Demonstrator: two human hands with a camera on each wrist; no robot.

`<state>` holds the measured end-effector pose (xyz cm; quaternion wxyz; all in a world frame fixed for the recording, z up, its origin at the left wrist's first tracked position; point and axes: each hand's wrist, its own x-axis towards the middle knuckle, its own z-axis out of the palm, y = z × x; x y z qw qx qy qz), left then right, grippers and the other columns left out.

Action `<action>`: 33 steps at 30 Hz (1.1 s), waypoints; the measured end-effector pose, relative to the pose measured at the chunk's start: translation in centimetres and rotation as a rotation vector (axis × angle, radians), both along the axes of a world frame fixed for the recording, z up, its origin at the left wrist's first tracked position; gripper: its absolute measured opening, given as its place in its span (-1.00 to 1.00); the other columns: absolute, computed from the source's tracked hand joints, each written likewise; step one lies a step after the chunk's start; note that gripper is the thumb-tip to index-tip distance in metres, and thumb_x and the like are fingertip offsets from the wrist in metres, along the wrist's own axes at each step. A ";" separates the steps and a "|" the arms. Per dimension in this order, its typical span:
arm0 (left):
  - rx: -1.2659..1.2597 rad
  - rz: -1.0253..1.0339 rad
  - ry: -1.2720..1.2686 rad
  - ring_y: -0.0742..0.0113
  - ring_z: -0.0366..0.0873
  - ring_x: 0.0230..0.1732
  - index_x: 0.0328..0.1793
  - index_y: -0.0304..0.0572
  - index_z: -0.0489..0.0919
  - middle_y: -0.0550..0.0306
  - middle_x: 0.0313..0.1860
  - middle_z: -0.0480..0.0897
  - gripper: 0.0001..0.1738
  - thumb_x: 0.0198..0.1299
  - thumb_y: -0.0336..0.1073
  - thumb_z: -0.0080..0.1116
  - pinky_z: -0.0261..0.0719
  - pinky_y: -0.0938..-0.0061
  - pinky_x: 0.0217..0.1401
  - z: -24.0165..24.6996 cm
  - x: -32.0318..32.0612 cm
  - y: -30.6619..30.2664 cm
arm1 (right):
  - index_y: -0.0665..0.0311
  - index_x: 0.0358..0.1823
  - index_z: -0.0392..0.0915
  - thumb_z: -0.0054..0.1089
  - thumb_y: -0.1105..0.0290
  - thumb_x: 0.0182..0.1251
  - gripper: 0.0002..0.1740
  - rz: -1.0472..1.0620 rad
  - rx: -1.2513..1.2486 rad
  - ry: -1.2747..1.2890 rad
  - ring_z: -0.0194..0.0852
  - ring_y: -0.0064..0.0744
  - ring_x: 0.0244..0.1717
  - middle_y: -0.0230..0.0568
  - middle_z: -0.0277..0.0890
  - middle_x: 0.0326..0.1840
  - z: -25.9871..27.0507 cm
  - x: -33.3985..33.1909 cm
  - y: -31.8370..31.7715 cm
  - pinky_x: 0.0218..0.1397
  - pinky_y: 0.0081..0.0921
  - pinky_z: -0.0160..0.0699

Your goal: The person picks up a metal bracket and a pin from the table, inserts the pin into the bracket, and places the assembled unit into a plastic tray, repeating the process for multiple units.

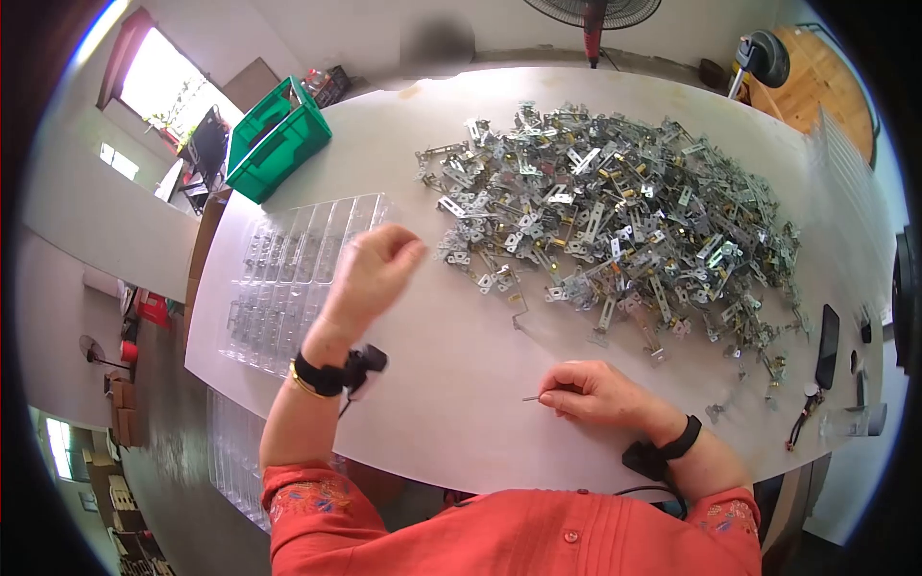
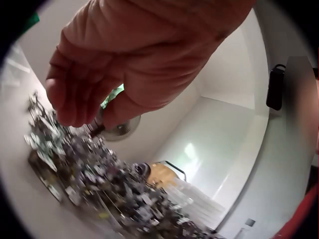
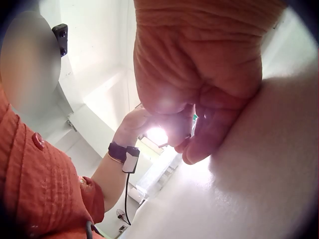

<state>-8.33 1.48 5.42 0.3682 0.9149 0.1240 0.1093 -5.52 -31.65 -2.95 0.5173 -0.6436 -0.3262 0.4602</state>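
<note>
My right hand (image 1: 597,392) rests low over the near side of the table, pinching a thin metal rod (image 1: 530,398) whose end sticks out to the left. In the right wrist view the fingers (image 3: 202,142) lie close to the white tabletop and mostly hide the rod. My left hand (image 1: 376,276) is raised over the table beside the clear plastic trays (image 1: 317,254). Its fingers are loosely bent, and a gap shows between thumb and fingers in the left wrist view, with nothing seen held. A large heap of small metal brackets (image 1: 615,221) lies beyond both hands.
A green crate (image 1: 288,144) stands at the far left of the white table (image 1: 461,355). At the right edge are a phone (image 1: 827,346), a clear cup (image 1: 855,420) and stacked clear plastic sheets (image 1: 850,192). A fan (image 1: 595,14) stands behind the table.
</note>
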 end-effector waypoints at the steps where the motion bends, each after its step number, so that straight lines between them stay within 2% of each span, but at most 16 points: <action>1: -0.018 -0.059 0.023 0.53 0.58 -0.34 -0.12 -0.41 0.68 0.18 -0.40 0.69 -0.75 0.31 -0.30 0.30 0.57 0.54 -0.25 -0.4 -0.1 -1.9 | 0.31 -0.17 0.60 0.20 0.38 0.48 -0.86 -0.006 -0.003 0.002 0.52 -0.62 -0.40 -0.38 0.57 -0.41 0.1 0.1 -0.1 -0.30 -0.57 0.51; 4: -0.041 -0.151 0.084 0.50 0.57 -0.38 -0.15 -0.40 0.67 0.13 -0.43 0.68 -0.72 0.30 -0.24 0.32 0.58 0.48 -0.28 -2.1 -0.2 -6.3 | 0.30 -0.16 0.61 0.21 0.37 0.47 -0.86 0.022 0.036 -0.092 0.55 -0.55 -0.37 -0.32 0.59 -0.37 0.3 0.1 -0.2 -0.27 -0.52 0.54; 6: 0.066 -0.166 0.080 0.29 0.61 -0.43 -0.22 -0.37 0.60 -0.03 -0.46 0.65 -0.66 0.30 -0.16 0.34 0.59 0.39 -0.30 -3.7 0.0 -8.0 | 0.30 -0.14 0.62 0.21 0.35 0.46 -0.85 0.035 0.070 -0.132 0.59 -0.48 -0.34 -0.28 0.60 -0.35 0.3 0.1 -0.3 -0.22 -0.47 0.56; 8: 0.130 -0.182 0.083 0.12 0.62 -0.44 -0.28 -0.31 0.55 -0.04 -0.48 0.62 -0.61 0.30 -0.08 0.34 0.58 0.29 -0.30 -4.9 0.1 -9.2 | 0.29 -0.13 0.62 0.21 0.35 0.45 -0.85 0.034 0.056 -0.128 0.60 -0.47 -0.33 -0.27 0.61 -0.34 0.5 0.2 -0.3 -0.21 -0.46 0.57; 12: 0.271 -0.193 0.025 -0.01 0.61 -0.42 -0.34 -0.24 0.52 -0.02 -0.50 0.60 -0.58 0.29 -0.01 0.32 0.56 0.20 -0.30 -6.1 0.2 -10.5 | 0.29 -0.11 0.63 0.21 0.36 0.44 -0.84 0.035 0.043 -0.100 0.61 -0.48 -0.29 -0.26 0.62 -0.31 0.5 0.2 -0.3 -0.17 -0.46 0.59; 14: 0.282 -0.216 0.142 -0.14 0.64 -0.30 -0.33 -0.25 0.50 -0.08 -0.41 0.64 -0.60 0.29 -0.03 0.28 0.56 0.09 -0.23 -6.1 0.4 -10.7 | 0.29 -0.11 0.63 0.21 0.36 0.44 -0.84 0.026 0.042 -0.086 0.61 -0.48 -0.29 -0.26 0.62 -0.30 0.5 0.2 -0.3 -0.17 -0.46 0.60; 15: 0.282 -0.220 0.142 -0.14 0.64 -0.30 -0.33 -0.25 0.50 -0.08 -0.41 0.64 -0.60 0.29 -0.03 0.28 0.56 0.09 -0.23 -6.4 0.4 -10.8 | 0.29 -0.11 0.64 0.21 0.36 0.44 -0.84 0.022 0.041 -0.071 0.61 -0.49 -0.29 -0.27 0.63 -0.29 0.5 0.2 -0.3 -0.17 -0.46 0.60; 17: 0.297 -0.212 0.056 -0.06 0.62 -0.39 -0.38 -0.21 0.51 -0.02 -0.48 0.62 -0.62 0.25 -0.06 0.31 0.55 0.16 -0.28 -7.4 0.5 -10.8 | 0.30 -0.10 0.64 0.21 0.37 0.44 -0.84 0.018 0.039 -0.064 0.61 -0.50 -0.29 -0.28 0.63 -0.29 0.5 0.2 -0.3 -0.17 -0.47 0.60; 24: 0.295 -0.195 -0.031 -0.08 0.61 -0.39 -0.38 -0.23 0.50 -0.04 -0.49 0.61 -0.69 0.24 -0.17 0.29 0.53 0.15 -0.29 -7.8 0.5 -11.1 | 0.30 -0.08 0.63 0.20 0.35 0.45 -0.83 0.027 0.048 -0.036 0.61 -0.52 -0.31 -0.30 0.65 -0.28 0.3 0.3 -0.3 -0.20 -0.49 0.60; 27: 0.199 -0.146 -0.086 0.00 0.57 -0.46 -0.39 -0.26 0.49 -0.06 -0.50 0.60 -0.72 0.24 -0.25 0.30 0.52 0.22 -0.35 -7.2 0.2 -11.1 | 0.29 -0.07 0.63 0.20 0.34 0.46 -0.82 0.029 0.044 -0.048 0.61 -0.52 -0.32 -0.30 0.64 -0.28 0.2 0.3 -0.3 -0.21 -0.48 0.60; 29: 0.037 -0.106 -0.091 0.25 0.54 -0.52 -0.39 -0.27 0.46 0.04 -0.55 0.57 -0.71 0.25 -0.30 0.32 0.48 0.35 -0.42 -6.9 0.1 -10.7 | 0.29 -0.07 0.63 0.19 0.34 0.46 -0.82 0.031 0.045 -0.050 0.62 -0.52 -0.32 -0.30 0.64 -0.29 0.1 0.3 -0.3 -0.21 -0.48 0.60; 30: 0.036 -0.109 -0.091 0.25 0.54 -0.52 -0.39 -0.27 0.46 0.04 -0.55 0.57 -0.71 0.25 -0.30 0.32 0.48 0.35 -0.42 -6.6 0.0 -10.6 | 0.29 -0.07 0.63 0.19 0.34 0.47 -0.81 0.035 0.048 -0.053 0.62 -0.52 -0.32 -0.29 0.64 -0.29 0.1 0.3 -0.3 -0.21 -0.48 0.60; 32: -0.102 -0.050 -0.045 0.50 0.48 -0.53 -0.40 -0.27 0.43 0.17 -0.56 0.56 -0.70 0.28 -0.33 0.33 0.46 0.48 -0.45 -6.0 -0.3 -10.3 | 0.29 -0.06 0.63 0.19 0.34 0.47 -0.81 0.034 0.048 -0.052 0.62 -0.52 -0.32 -0.29 0.64 -0.30 0.1 0.3 -0.3 -0.20 -0.48 0.61; 33: -0.156 -0.036 -0.006 0.60 0.51 -0.50 -0.40 -0.24 0.42 0.29 -0.54 0.56 -0.69 0.31 -0.35 0.32 0.50 0.55 -0.42 -6.0 -0.4 -9.9 | 0.29 -0.06 0.63 0.19 0.33 0.47 -0.81 0.034 0.049 -0.051 0.63 -0.51 -0.32 -0.28 0.63 -0.30 0.1 0.3 -0.3 -0.20 -0.47 0.61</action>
